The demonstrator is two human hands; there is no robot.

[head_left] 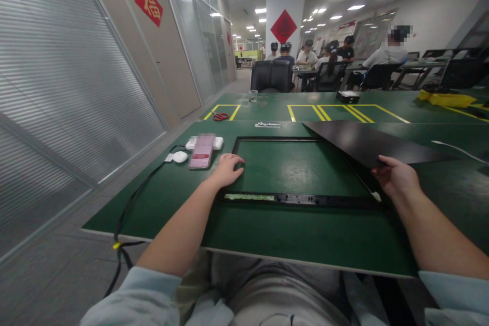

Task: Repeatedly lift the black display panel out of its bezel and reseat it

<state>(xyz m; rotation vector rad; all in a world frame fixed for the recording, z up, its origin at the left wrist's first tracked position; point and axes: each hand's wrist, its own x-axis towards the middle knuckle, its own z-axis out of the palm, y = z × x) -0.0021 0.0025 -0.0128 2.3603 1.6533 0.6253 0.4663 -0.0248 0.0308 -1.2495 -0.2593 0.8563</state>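
A thin black rectangular frame (pixel 328 199) lies flat on the green table, with a pale green strip (pixel 248 197) set along the left part of its near side. My left hand (pixel 229 169) is closed over the frame's left side, fingertips pointing inward. At the right, my right hand (pixel 398 177) pinches the near edge of a flat black panel (pixel 367 140) between thumb and fingers. The panel is tilted above the frame's right side and hides its far right corner. A small white piece (pixel 376 196) shows at the frame's near right corner.
Left of the frame lie a phone (pixel 202 152), a white rounded device (pixel 179 157) and a black cable (pixel 141 188). Farther back are red scissors (pixel 220 116), small white parts (pixel 267 124), a clear cup (pixel 253 95) and a black box (pixel 347 97). People sit beyond.
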